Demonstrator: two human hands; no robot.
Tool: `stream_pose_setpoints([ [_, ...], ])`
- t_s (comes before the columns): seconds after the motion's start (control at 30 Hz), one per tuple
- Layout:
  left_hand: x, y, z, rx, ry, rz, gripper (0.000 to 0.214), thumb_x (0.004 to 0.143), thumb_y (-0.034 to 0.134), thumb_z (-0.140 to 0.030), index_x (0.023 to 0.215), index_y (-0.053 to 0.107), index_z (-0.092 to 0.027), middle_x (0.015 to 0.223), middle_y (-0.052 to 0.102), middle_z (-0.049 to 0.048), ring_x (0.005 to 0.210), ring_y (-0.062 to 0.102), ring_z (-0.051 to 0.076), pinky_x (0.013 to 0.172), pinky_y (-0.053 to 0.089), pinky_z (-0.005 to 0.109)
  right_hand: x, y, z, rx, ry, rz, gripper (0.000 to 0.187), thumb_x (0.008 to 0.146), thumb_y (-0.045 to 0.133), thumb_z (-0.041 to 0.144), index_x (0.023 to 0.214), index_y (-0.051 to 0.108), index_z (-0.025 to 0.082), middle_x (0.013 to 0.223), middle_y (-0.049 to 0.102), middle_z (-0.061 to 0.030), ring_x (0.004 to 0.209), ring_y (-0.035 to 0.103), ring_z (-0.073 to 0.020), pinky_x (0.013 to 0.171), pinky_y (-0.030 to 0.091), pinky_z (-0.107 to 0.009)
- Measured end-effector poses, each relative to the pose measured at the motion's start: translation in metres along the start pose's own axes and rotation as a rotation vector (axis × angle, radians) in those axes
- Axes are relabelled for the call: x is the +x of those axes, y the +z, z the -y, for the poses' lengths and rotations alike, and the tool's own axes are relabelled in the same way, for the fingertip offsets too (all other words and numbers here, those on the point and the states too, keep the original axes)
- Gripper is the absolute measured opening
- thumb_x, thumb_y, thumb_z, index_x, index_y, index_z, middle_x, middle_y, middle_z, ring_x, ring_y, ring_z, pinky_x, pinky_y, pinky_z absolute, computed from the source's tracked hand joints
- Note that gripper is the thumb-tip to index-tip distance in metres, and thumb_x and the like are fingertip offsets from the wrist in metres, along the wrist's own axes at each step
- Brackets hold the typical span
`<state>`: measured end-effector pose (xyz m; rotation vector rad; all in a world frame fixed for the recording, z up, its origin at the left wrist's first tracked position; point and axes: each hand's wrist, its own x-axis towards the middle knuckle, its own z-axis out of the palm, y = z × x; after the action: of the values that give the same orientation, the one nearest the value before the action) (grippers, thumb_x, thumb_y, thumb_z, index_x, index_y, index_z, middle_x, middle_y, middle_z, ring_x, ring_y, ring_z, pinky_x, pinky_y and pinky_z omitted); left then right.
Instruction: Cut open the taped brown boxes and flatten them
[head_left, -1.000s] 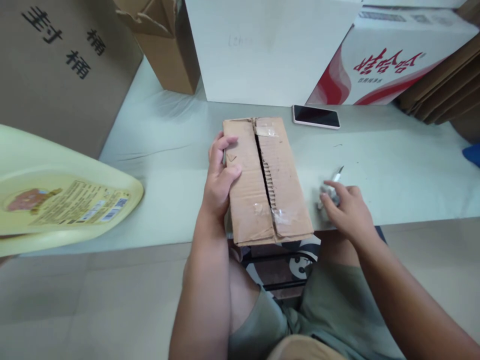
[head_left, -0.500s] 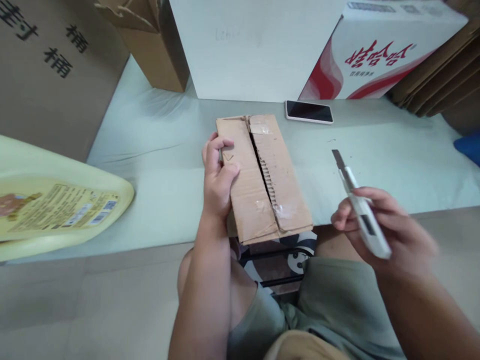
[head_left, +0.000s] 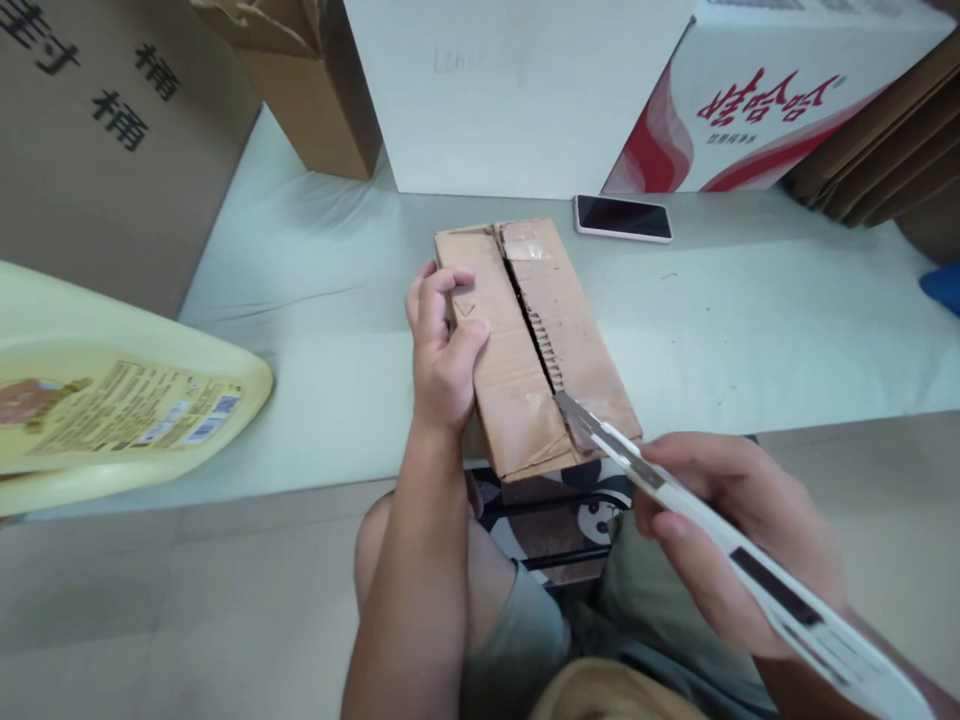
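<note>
A small brown cardboard box (head_left: 502,370) lies at the front edge of the table, its near end jutting over my lap. A dark, ragged slit runs along the seam between its two flaps, and clear tape shows at both ends. My left hand (head_left: 446,355) grips the box's left side, thumb on top. In my right hand (head_left: 742,520) is a white utility knife (head_left: 720,530) with its blade out. The blade's tip is at the seam, close to the taped near end.
A phone (head_left: 622,218) lies behind the box, before a large white box (head_left: 517,100) and a red-and-white carton (head_left: 750,120). Left stand a yellow bottle (head_left: 135,400), an open brown box (head_left: 330,110) and a large carton (head_left: 112,180). Folded cardboard (head_left: 885,140) leans at right.
My right hand has brought the utility knife leftward from beside the box, so its blade now meets the seam. My left hand keeps its grip on the box.
</note>
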<state>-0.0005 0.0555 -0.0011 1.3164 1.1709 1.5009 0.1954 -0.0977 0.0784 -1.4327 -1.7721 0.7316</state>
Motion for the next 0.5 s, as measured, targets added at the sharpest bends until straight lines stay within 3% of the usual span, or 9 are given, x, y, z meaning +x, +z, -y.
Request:
stream_pose_setpoints([
  [0.13, -0.006, -0.011, -0.012, 0.074, 0.072, 0.05, 0.035, 0.086, 0.072, -0.04, 0.12, 0.065, -0.033, 0.151, 0.051, 0.004, 0.162, 0.023, 0.032, 0.131, 0.025, 0.049, 0.008, -0.005, -0.006, -0.181, -0.116, 0.006, 0.019, 0.096, 0.061, 0.033, 0.114, 0.061, 0.028, 0.073, 0.071, 0.0007, 0.05, 0.063, -0.0143, 0.047, 0.046, -0.027],
  [0.33, -0.015, -0.024, -0.04, 0.221, 0.141, 0.38, 0.058, 0.072, 0.086, -0.059, 0.121, 0.07, -0.032, 0.17, 0.032, 0.0051, 0.163, 0.015, 0.044, 0.129, 0.027, 0.059, 0.015, -0.005, 0.004, -0.164, -0.264, 0.005, 0.02, 0.091, 0.065, 0.017, 0.109, 0.064, 0.026, 0.09, 0.076, -0.0038, 0.069, 0.074, -0.0157, 0.055, 0.056, -0.025],
  [0.5, -0.015, -0.025, -0.045, 0.375, 0.113, 0.5, 0.062, 0.076, 0.084, -0.058, 0.129, 0.066, -0.033, 0.176, 0.015, 0.004, 0.164, 0.009, 0.045, 0.129, 0.025, 0.063, 0.011, -0.007, -0.001, -0.232, -0.324, -0.036, 0.026, 0.091, 0.063, 0.01, 0.114, 0.067, 0.022, 0.089, 0.074, -0.0039, 0.07, 0.072, -0.0138, 0.058, 0.055, -0.026],
])
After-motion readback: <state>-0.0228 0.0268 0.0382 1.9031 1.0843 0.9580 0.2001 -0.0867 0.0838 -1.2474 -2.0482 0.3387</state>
